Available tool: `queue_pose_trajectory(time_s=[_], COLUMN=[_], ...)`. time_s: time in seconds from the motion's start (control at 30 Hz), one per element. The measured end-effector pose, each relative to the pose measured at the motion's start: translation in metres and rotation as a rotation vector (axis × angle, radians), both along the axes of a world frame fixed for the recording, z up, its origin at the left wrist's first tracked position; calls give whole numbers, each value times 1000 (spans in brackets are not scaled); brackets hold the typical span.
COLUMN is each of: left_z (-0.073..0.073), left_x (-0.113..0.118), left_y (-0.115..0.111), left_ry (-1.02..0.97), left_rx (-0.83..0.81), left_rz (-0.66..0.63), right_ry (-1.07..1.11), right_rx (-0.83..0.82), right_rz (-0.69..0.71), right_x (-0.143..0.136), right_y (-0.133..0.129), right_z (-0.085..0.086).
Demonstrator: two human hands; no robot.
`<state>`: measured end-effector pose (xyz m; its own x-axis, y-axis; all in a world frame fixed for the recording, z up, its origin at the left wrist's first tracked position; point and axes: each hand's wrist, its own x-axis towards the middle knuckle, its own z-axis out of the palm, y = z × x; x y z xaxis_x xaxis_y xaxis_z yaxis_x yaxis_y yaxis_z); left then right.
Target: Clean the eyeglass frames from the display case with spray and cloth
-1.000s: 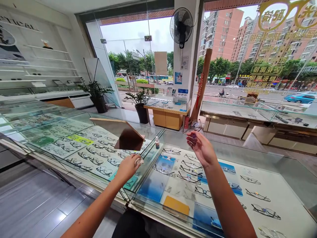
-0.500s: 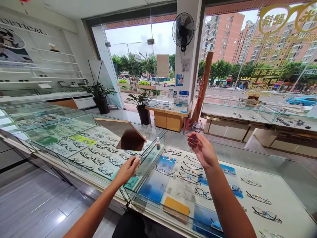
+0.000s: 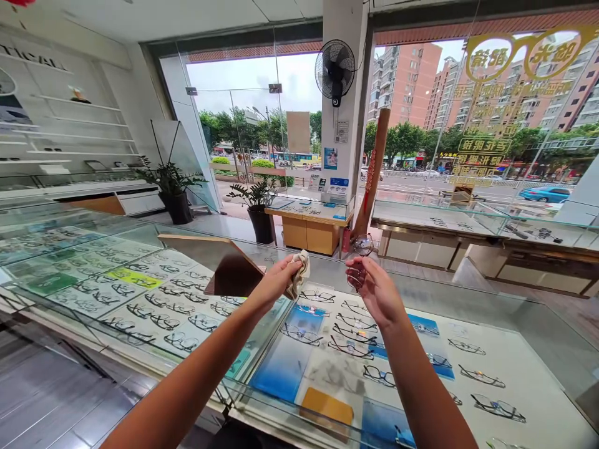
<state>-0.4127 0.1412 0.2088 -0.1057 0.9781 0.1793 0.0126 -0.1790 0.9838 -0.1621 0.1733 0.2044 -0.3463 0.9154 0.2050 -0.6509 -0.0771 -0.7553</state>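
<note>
Above the counter, twelve o'clock, left hand: fingers pressed together on a bunched cloth; its upper folds stand clear of the fingertips;
One o'clock, right hand: thumb and fingers pinch round eyeglasses at the near lens; this grip seems to leave the far lens uncovered;
Counter contents: spectacle frames spread in rows, probably for easy viewing; orange case at six o'clock, lying flat.

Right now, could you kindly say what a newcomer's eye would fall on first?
Probably the left hand, pinching a crumpled cloth, and the right hand, holding eyeglasses, above the glass display case. Beyond them, a black fan hangs on the pillar, and a gold spectacles emblem shows at upper right.
</note>
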Motion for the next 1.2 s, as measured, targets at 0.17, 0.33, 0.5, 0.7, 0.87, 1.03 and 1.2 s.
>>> queue_pose_trajectory(time_s=[0.17,0.33,0.5,0.7,0.87,1.03,1.2], left_z=[21,19,9,2,-4,-4,-1], left_x=[31,62,76,68,61,64,62], left_y=[33,67,87,99,106,113,113], left_ry=[141,-25,-87,-287,-437,-541,-576], left_rx=[176,331,287,64,14,-38,-81], left_rz=[-22,34,-49,-296,-228,-203,-314], right_ry=[-1,-7,-31,-117,-160,-159,-165], right_rx=[23,28,28,30,18,29,16], right_rz=[-29,-59,-81,-117,-103,-102,-87], right_x=[1,-4,-9,-10,-6,-2,0], right_y=[-1,1,13,20,22,25,26], right_z=[5,5,-2,-3,-2,-3,-2])
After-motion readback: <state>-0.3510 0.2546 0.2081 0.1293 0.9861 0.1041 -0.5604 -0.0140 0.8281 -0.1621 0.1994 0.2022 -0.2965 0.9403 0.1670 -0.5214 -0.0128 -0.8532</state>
